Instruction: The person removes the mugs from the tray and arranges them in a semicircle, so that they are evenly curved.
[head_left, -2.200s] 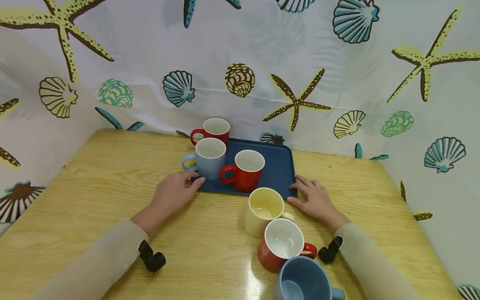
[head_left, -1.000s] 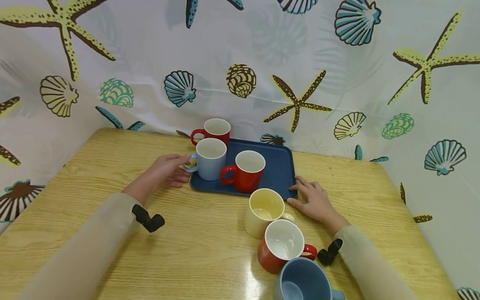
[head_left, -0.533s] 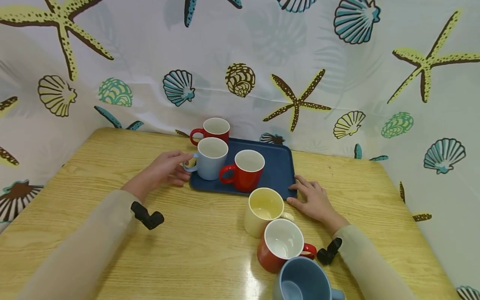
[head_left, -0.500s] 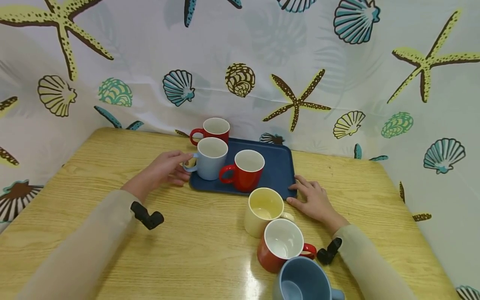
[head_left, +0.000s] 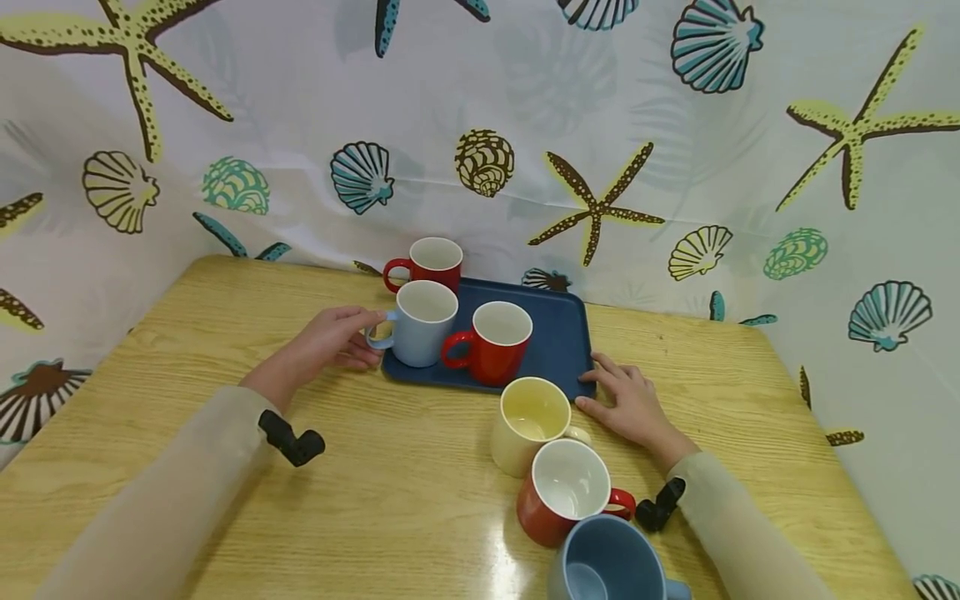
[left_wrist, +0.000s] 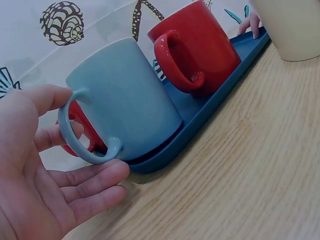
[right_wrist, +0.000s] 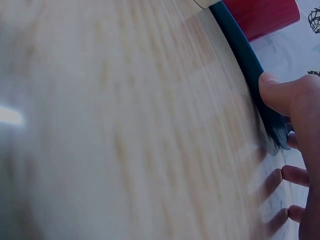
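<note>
My left hand point(head_left: 330, 339) pinches the handle of a light blue mug point(left_wrist: 122, 100) between thumb and index finger; the other fingers hang below the handle. The mug is upright over the left front corner of a dark blue tray point(head_left: 558, 333). Its base sits at the tray rim in the left wrist view. To its right on the tray stands a red mug point(head_left: 495, 358), handle facing left. Behind them is another red mug point(head_left: 438, 271), partly hidden. My right hand point(head_left: 630, 404) holds the tray's right front corner, thumb point(right_wrist: 280, 95) against the near rim.
A yellow mug point(head_left: 513, 446) stands just in front of the tray. Nearer still are a red mug with a white inside point(head_left: 536, 517) and a blue mug point(head_left: 611, 567), close together in a row. The wooden table point(head_left: 360, 483) meets a patterned cloth point(head_left: 300, 100) behind the tray.
My left hand has left the tray's left front corner and taken the light blue mug's handle. The mug has shifted slightly to the right and nearer. My right hand has stayed in place.
</note>
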